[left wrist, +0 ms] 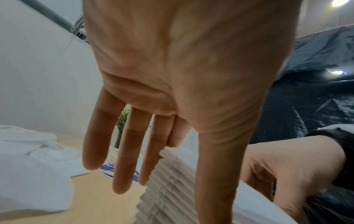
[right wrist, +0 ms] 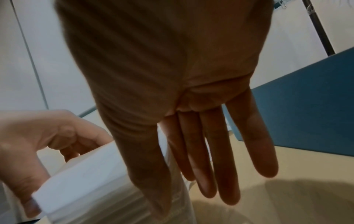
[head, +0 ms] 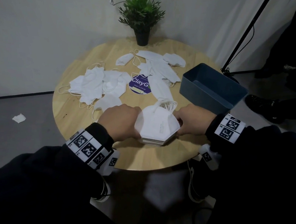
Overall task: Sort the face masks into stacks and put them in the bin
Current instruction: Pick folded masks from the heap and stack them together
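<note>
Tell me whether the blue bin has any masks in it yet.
Empty, as far as the head view shows: the blue bin shows only bare inner walls. The stack of masks sits on the table, between both hands.

Free room and obstacles on the desk (head: 77,116)

Bare wood is seen along the near edge and at the near left. The far half is covered by loose face masks (head: 96,84), with a potted plant (head: 141,19) at the back edge. The right side is blocked by the blue bin (head: 212,88), just beside the right hand (head: 195,120); its open top is unobstructed.
</note>
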Demonstrator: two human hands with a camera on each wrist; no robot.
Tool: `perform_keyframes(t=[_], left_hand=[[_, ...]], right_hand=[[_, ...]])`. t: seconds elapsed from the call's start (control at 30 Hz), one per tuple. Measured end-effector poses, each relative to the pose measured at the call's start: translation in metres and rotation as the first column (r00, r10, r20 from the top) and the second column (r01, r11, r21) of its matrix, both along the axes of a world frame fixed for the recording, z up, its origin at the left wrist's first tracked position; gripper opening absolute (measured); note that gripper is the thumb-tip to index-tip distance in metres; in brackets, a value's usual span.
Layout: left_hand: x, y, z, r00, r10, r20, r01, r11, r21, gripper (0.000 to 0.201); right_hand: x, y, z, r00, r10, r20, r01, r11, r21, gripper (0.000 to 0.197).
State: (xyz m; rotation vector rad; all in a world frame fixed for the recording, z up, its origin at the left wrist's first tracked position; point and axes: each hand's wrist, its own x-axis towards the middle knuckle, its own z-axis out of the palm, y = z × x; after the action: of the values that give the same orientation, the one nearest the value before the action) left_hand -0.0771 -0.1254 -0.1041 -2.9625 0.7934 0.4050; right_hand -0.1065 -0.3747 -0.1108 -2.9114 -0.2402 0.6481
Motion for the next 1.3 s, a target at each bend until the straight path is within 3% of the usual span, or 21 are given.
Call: perform_keyframes(t=[0.13,0.23,0.3,0.37,0.43,0.57,0.73,0.87,0.93,1.0,1.07,1.17,1.23,1.3], left_hand=[[0.006,0.007,0.003,1.000,-0.009,-0.029,0.007,0.998,-0.057,0.087],[0.013,0.024,0.018,0.988,-0.057,-0.144,0.026,0.978,-0.209,0.109],[0.014,0.030,0.028,0.981,-0.107,-0.163,0.025,0.898,-0.440,0.092],[0.012,0.025,0.032,0.988,-0.129,-0.083,0.052,0.790,-0.611,0.052],[0.010,0.011,0.028,0.985,-0.168,-0.029,0.117,0.789,-0.604,0.027],[0.016,-0.008,0.000,0.969,-0.240,-0.058,0.206,0.915,-0.347,0.023],[0.030,-0.010,-0.010,0.956,-0.282,-0.079,0.239,0.908,-0.345,0.024],[0.038,-0.002,-0.004,0.949,-0.259,-0.182,0.146,0.868,-0.475,0.021],[0.047,0.007,0.005,0.934,-0.194,-0.299,-0.048,0.763,-0.645,0.013],[0.064,0.019,0.011,0.934,-0.090,-0.345,-0.225,0.601,-0.767,0.008],[0.087,0.032,0.008,0.948,0.077,-0.309,-0.300,0.539,-0.787,0.004],[0.124,0.047,-0.017,0.936,0.315,-0.159,-0.339,0.681,-0.649,0.008],[0.143,0.049,-0.034,0.921,0.381,-0.085,-0.369,0.778,-0.508,0.029],[0.158,0.045,-0.050,0.922,0.386,-0.021,-0.363,0.847,-0.389,0.064]], right_hand=[[0.003,-0.006,0.013,0.986,-0.114,-0.120,0.111,0.993,-0.032,0.031],[0.006,-0.018,0.033,0.960,-0.249,-0.127,0.264,0.957,0.120,0.013],[0.004,-0.021,0.047,0.938,-0.309,-0.157,0.346,0.866,0.361,0.008],[0.004,-0.013,0.053,0.949,-0.299,-0.101,0.304,0.782,0.544,0.011],[0.008,0.002,0.046,0.972,-0.229,0.044,0.167,0.816,0.554,0.017],[0.014,0.033,0.019,0.992,-0.097,0.086,0.062,0.939,0.339,0.025],[0.025,0.043,0.010,0.995,-0.067,0.072,0.054,0.984,0.171,0.025],[0.026,0.040,0.020,0.995,-0.094,0.023,0.085,0.965,0.249,0.019],[0.026,0.035,0.030,0.983,-0.184,-0.029,0.178,0.882,0.436,0.011],[0.028,0.030,0.038,0.959,-0.279,-0.058,0.251,0.730,0.636,0.014],[0.033,0.027,0.041,0.920,-0.380,-0.092,0.303,0.545,0.782,0.022],[0.046,0.029,0.041,0.856,-0.490,-0.163,0.345,0.310,0.886,0.025],[0.054,0.033,0.037,0.816,-0.536,-0.216,0.373,0.203,0.905,0.024],[0.063,0.037,0.032,0.787,-0.565,-0.248,0.380,0.127,0.916,0.024]])
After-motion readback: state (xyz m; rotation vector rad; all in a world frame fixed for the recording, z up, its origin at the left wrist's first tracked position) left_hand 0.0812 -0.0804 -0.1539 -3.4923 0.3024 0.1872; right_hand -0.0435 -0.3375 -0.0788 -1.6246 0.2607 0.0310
